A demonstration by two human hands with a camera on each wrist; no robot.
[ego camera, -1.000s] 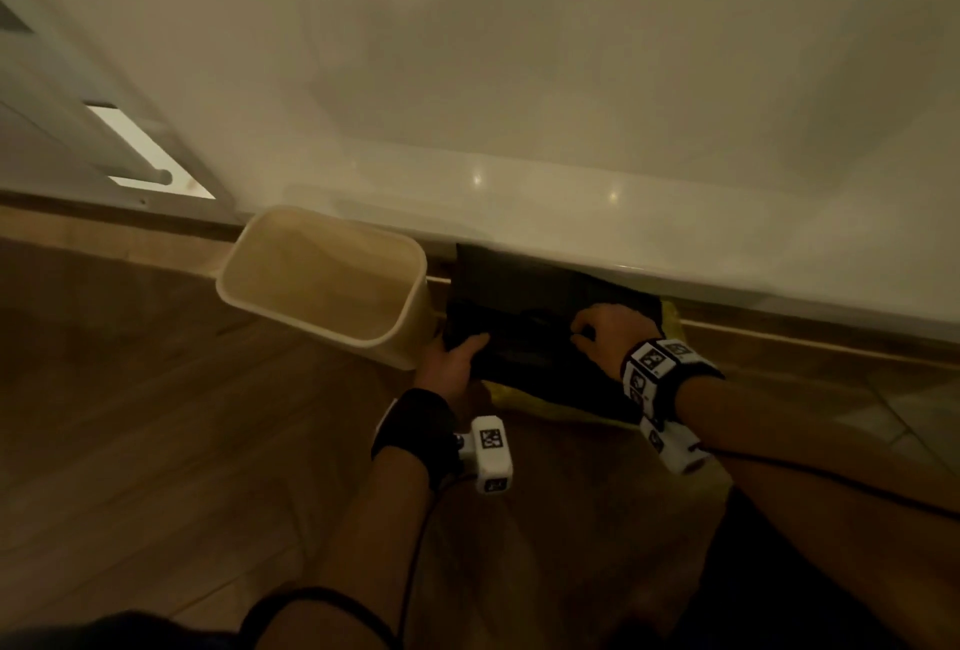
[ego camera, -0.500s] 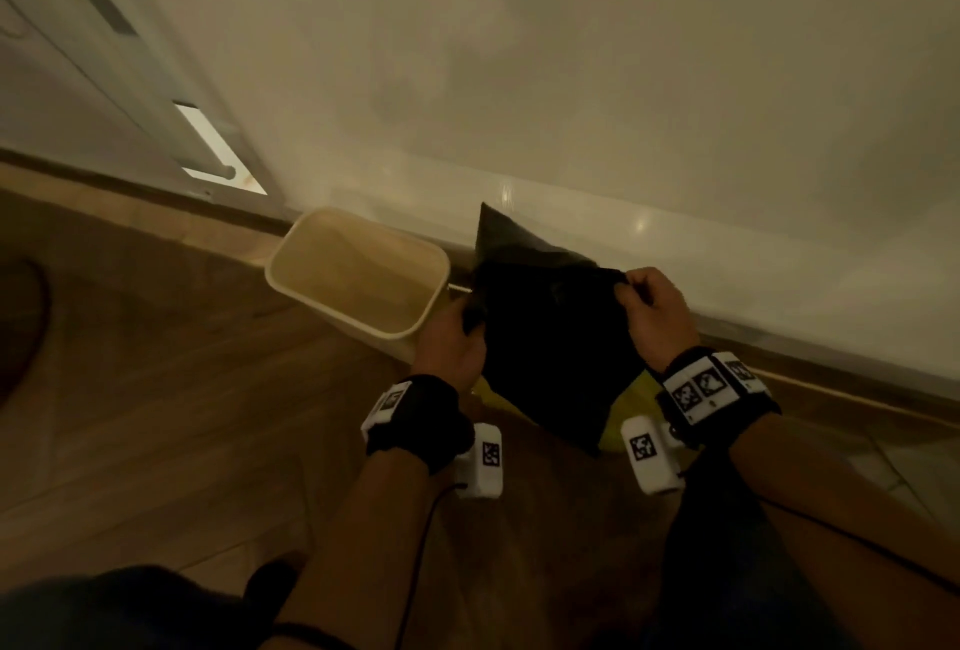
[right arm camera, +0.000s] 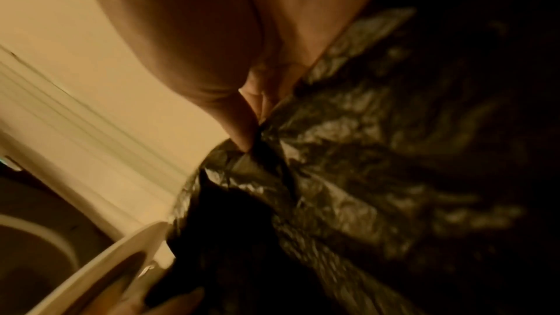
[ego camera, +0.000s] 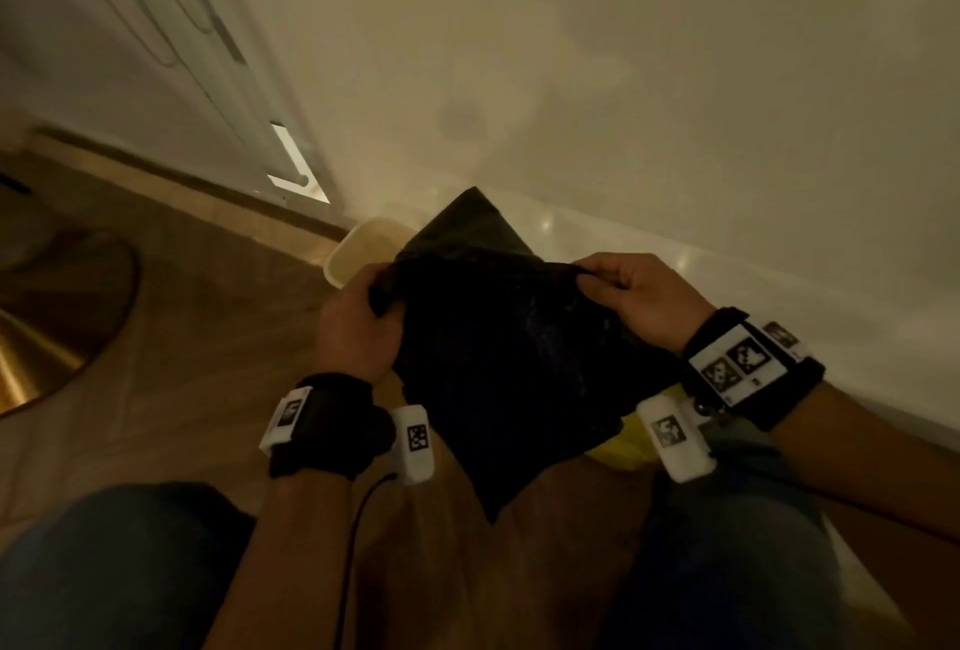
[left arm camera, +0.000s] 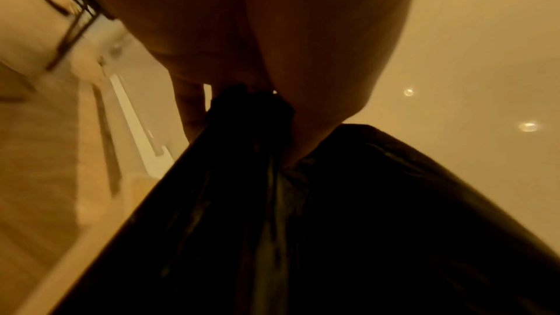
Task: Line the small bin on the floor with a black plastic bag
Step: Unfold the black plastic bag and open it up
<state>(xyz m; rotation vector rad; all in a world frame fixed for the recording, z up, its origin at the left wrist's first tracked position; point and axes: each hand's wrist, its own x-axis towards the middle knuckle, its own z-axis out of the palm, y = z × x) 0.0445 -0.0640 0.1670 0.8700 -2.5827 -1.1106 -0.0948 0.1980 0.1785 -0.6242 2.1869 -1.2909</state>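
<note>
The black plastic bag hangs in the air between the two hands, above the wooden floor and just near of the small bin; its long axis runs far to near, one corner pointing up and away toward the white wall, the opposite corner pointing down toward the person's knees. The left hand grips the bag's left edge, fingers curled round a bunched fold; the left wrist view shows the plastic gathered tight between thumb and fingers. The right hand pinches the right edge, thumb pressed against the fingertips with crinkled film clamped between them. The bin stands on the floor against the wall, mostly hidden behind the bag, its cream rim showing at far left of the bag; it looks unlined, though little of the inside is visible. Something yellow lies on the floor under the bag's near right side.
</note>
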